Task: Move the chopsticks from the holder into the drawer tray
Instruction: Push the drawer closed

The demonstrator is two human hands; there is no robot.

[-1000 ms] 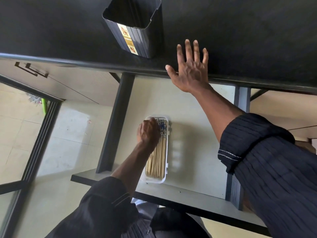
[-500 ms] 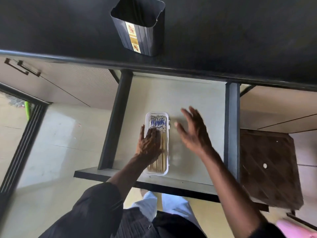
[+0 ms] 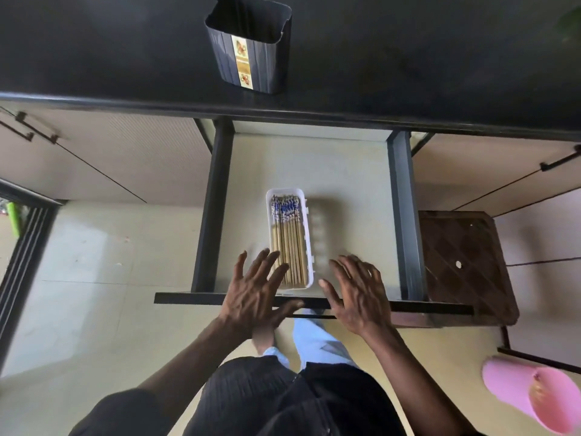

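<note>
A dark ribbed holder point(image 3: 251, 48) with a yellow label stands on the black countertop; I see nothing inside it. Below, the drawer point(image 3: 342, 171) is pulled out. In it lies a white tray point(image 3: 309, 247) filled with several wooden chopsticks point(image 3: 287, 237) with blue-patterned tops. My left hand point(image 3: 257, 294) hovers with fingers spread over the tray's near end and the drawer's front edge. My right hand point(image 3: 358, 294) is spread open just right of the tray, over the front edge. Neither hand holds anything.
The black countertop point(image 3: 408, 58) overhangs the drawer's back. Closed cabinet fronts with dark handles sit left point(image 3: 37, 133) and right point(image 3: 559, 162). A brown stool point(image 3: 465, 262) stands right of the drawer and a pink object point(image 3: 528, 394) lies at bottom right.
My right hand came down from the countertop edge to the drawer front. My left hand slid off the chopsticks toward the tray's near end and opened.
</note>
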